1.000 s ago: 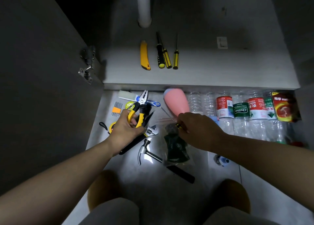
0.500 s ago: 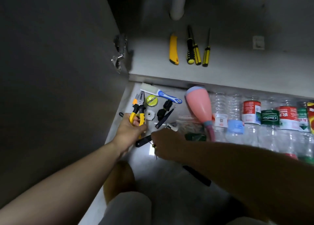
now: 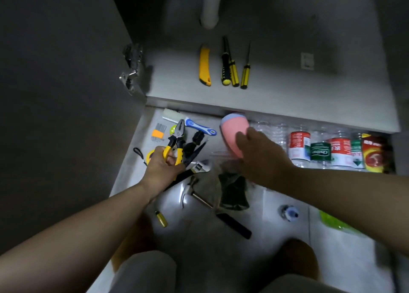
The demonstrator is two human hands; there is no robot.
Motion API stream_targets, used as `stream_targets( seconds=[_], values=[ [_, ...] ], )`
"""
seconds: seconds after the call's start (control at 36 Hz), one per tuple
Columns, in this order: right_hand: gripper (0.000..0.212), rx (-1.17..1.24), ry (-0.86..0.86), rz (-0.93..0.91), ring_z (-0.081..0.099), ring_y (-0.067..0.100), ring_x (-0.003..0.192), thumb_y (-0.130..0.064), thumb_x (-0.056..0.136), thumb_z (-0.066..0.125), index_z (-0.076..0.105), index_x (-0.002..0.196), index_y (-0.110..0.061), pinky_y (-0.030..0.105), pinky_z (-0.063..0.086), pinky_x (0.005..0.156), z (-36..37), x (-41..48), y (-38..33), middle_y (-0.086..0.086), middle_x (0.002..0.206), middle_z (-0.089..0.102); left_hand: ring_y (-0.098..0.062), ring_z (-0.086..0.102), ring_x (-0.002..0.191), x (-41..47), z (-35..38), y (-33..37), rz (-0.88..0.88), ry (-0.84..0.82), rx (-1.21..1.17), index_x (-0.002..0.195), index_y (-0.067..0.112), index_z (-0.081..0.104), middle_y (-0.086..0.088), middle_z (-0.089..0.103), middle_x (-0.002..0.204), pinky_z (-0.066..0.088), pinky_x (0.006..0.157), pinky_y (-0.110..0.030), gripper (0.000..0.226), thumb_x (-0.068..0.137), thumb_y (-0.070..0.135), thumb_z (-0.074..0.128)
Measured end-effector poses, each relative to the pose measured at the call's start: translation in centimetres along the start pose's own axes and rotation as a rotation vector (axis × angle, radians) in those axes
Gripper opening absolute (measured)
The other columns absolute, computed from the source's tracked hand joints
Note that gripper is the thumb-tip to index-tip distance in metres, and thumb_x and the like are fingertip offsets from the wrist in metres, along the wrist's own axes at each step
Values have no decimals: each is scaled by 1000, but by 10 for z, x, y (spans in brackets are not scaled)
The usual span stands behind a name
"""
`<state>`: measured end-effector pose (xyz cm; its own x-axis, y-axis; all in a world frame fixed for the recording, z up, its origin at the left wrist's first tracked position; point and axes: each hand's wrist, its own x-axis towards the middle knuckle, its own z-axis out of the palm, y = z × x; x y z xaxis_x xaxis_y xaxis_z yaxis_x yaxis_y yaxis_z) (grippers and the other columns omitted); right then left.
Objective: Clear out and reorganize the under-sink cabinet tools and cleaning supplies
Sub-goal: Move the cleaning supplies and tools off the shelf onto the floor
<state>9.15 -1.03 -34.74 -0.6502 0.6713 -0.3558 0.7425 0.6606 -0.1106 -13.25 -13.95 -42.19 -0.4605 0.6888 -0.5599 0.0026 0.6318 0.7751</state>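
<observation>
My left hand (image 3: 162,166) had its fingers (image 3: 170,160) wrapped around the yellow handles of the pliers (image 3: 176,141), nose pointing toward the cabinet. My right hand (image 3: 257,153) hovered flat, fingers spread, over the pink bottle (image 3: 232,130); I could not tell whether it touched. The hammer (image 3: 199,196) lay on the floor (image 3: 199,237) between both forearms. The utility knife (image 3: 204,66) lay on the cabinet shelf (image 3: 287,98).

On the cabinet shelf (image 3: 287,98), a yellow utility knife (image 3: 204,68) lies left of three yellow-and-black screwdrivers (image 3: 232,71). On the floor (image 3: 199,237) before the shelf, a steel claw hammer (image 3: 199,196) lies left of a row of clear plastic bottles (image 3: 321,151).
</observation>
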Motion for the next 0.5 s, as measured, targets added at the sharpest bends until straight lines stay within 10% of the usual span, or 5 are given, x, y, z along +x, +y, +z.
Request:
stream_targets(
  seconds=[0.25, 0.5],
  values=[
    [31, 260, -177, 339, 64, 24, 78, -43, 101, 43, 58, 89, -19, 32, 51, 66, 36, -29, 20, 5, 93, 69, -11, 54, 63, -4, 28, 15, 38, -178, -1, 89, 18, 48, 4, 54, 69, 50, 64, -32, 34, 81, 5, 79],
    [36, 324, -199, 345, 69, 31, 86, -42, 93, 54, 56, 109, -9, 42, 59, 74, 21, -17, 17, 10, 95, 68, -29, 53, 77, -9, 38, 17, -60, -409, -66, 99, 5, 51, -17, 53, 87, 47, 71, -43, 27, 84, 2, 72]
  ],
)
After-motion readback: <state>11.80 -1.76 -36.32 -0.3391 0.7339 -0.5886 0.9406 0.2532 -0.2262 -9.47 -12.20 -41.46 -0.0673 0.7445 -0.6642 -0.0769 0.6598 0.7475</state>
